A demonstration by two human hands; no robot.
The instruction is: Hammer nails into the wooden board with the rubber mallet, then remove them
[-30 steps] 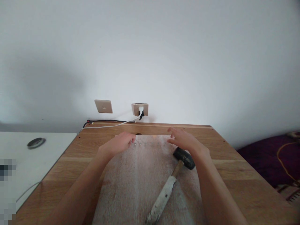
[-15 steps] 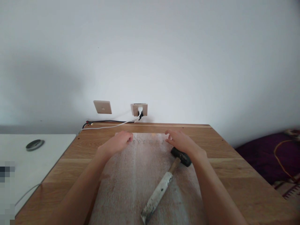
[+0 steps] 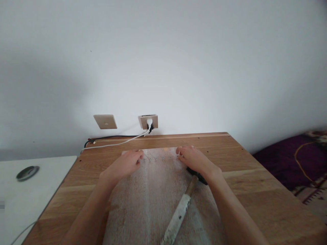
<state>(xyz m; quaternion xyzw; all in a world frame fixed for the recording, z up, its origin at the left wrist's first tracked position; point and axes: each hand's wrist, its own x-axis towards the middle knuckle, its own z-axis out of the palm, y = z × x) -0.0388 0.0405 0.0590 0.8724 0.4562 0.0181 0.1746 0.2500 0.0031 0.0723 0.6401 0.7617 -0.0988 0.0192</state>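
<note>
A worn, whitish wooden board (image 3: 138, 204) lies on the wooden table, with a row of several small nails (image 3: 156, 159) standing near its far edge. At the board's far left corner is my left hand (image 3: 129, 162), its fingers curled beside the leftmost nail; whether anything is between them is hidden. Over the far right corner, my right hand (image 3: 192, 158) has bent fingers with a gap between thumb and forefinger, close to the right end of the row. A hammer (image 3: 177, 217) rests diagonally on the board, its black head partly behind my right wrist.
The wooden table (image 3: 252, 190) meets a white wall with a socket (image 3: 149, 122) and a blank plate (image 3: 105, 121). A white cable (image 3: 112, 145) and a black one run along the back. To the left is a white surface (image 3: 48, 180); purple cloth (image 3: 278, 160) lies right.
The view has shifted slightly, so the hammer appears lower. My right hand's fingertips are a little farther left along the far edge. My left hand stays by the left end of the nails.
</note>
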